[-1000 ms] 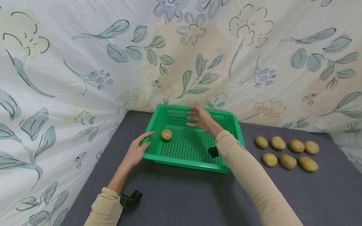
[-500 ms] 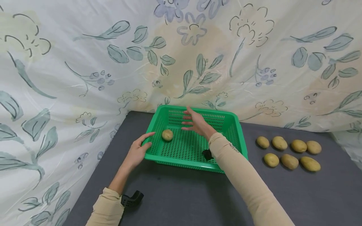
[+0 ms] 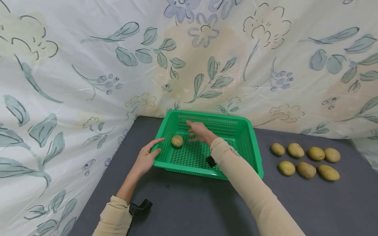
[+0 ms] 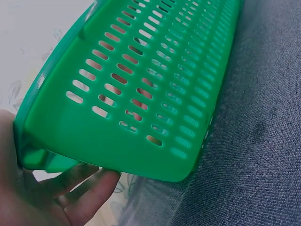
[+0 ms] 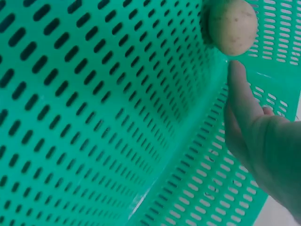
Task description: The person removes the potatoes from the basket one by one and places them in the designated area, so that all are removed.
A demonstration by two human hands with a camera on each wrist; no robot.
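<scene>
A green slotted plastic basket (image 3: 189, 170) sits on a dark cloth. My left hand (image 3: 145, 159) grips its left rim; in the left wrist view the fingers (image 4: 96, 193) curl under the rim at a corner. Inside, near the left wall, lies one round potato (image 3: 177, 141). My right hand (image 3: 200, 131) hovers within the basket just right of that potato, palm toward it, fingers extended and holding nothing. From the right wrist camera, the extended hand (image 5: 263, 127) points toward the potato (image 5: 233, 27), with a fingertip close below it.
Right of the basket, several potatoes (image 3: 306, 169) lie in two rows on the dark cloth (image 3: 177, 206). A floral-printed sheet (image 3: 206, 49) hangs behind and along the left side. Each wrist carries a black camera mount (image 3: 141, 207).
My right hand has moved left across the basket toward the potato, and lower. The left hand keeps its hold on the rim. The whole head view has shifted slightly.
</scene>
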